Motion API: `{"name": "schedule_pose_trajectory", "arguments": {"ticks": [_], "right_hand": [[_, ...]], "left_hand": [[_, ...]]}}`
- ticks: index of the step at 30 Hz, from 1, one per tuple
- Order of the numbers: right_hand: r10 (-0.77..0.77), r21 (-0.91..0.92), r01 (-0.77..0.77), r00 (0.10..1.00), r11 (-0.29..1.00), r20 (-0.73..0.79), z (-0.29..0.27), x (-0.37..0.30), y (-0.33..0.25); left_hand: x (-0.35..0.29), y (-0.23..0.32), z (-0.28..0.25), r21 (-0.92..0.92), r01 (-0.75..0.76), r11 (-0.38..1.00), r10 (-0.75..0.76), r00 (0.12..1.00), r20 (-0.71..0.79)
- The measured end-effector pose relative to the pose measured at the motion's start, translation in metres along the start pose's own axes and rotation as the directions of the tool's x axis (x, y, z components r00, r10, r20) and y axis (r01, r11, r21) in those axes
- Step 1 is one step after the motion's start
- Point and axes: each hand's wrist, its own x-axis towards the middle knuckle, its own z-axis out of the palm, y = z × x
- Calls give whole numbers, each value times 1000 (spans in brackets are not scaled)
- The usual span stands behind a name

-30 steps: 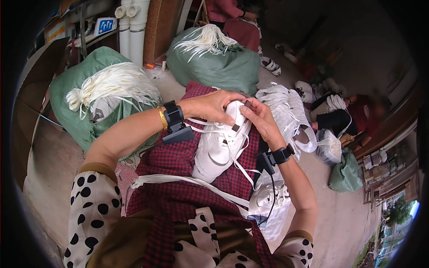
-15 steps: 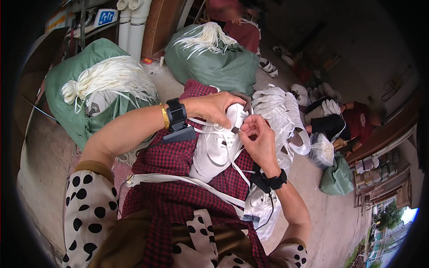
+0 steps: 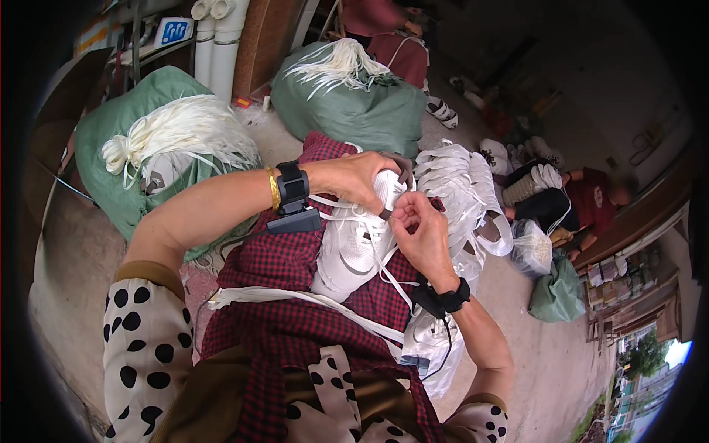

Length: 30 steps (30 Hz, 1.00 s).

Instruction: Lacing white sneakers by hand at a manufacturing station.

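Note:
A white sneaker (image 3: 346,255) lies on the red-and-black checked apron (image 3: 273,255) over my lap, toe toward me. My left hand (image 3: 360,177) grips its upper end, thumb on the tongue and fingers around the far side of the collar. A white shoelace (image 3: 385,260) runs through part of the eyelets, with loose lengths hanging off both sides. My right hand (image 3: 419,230) is closed in a pinch at the right eyelet edge, beside a dark brown patch. What its fingertips hold is hidden.
Stacked white sneakers (image 3: 449,181) stand right of my lap. A bundle of white laces (image 3: 185,129) lies on a green sack (image 3: 100,140) at left; another green sack (image 3: 347,111) is ahead. More laces (image 3: 295,295) cross my lap. Two people sit farther off, one at right (image 3: 594,199).
My right hand has shifted slightly left and up against the shoe, its fingers more curled. The sneaker has moved a little left; my left hand keeps its grip.

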Motion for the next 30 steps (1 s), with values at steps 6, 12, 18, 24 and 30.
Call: {"name": "schedule_pose_trajectory", "arguments": {"ticks": [6, 12, 18, 24, 30], "right_hand": [[-89, -288, 85, 996, 954, 1, -59, 8, 7], [-90, -419, 45, 992, 907, -89, -97, 14, 25], [-32, -65, 46, 979, 997, 201, -46, -5, 2], [41, -5, -41, 986, 999, 163, -26, -7, 5], [41, 205, -63, 993, 977, 110, -18, -7, 32]], "left_hand": [[-4, -7, -1, -12, -118, 993, 118, 993, -9], [-6, -4, 2, -105, -95, 990, 90, 995, -51], [-35, 12, 29, 388, -271, 881, 415, 836, -358], [-27, 11, 58, 632, -194, 750, 507, 782, -362], [-26, 8, 56, 670, -61, 740, 420, 820, -388]]}}
